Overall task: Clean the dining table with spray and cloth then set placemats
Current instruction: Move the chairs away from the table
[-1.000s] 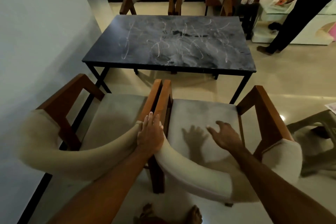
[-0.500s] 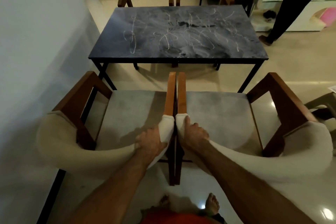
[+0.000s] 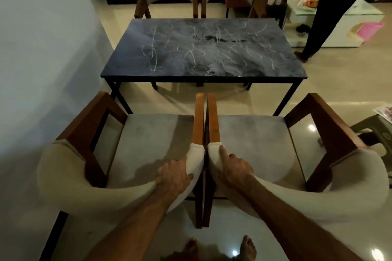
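Scribbled dining table (image 3: 203,48) ahead, beyond both grips; left hand (image 3: 174,176), right hand (image 3: 235,167) clutching chair backs (image 3: 63,176)

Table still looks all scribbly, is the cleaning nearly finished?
Not nearly. Nothing looks done: the table still carries pale scribbles and a dark smear. In hand: the left hand grips the left chair backrest and the right hand grips the right chair backrest, both chairs standing clear of the table. Left: spraying, wiping and laying placemats; no spray, cloth or placemats are in view.
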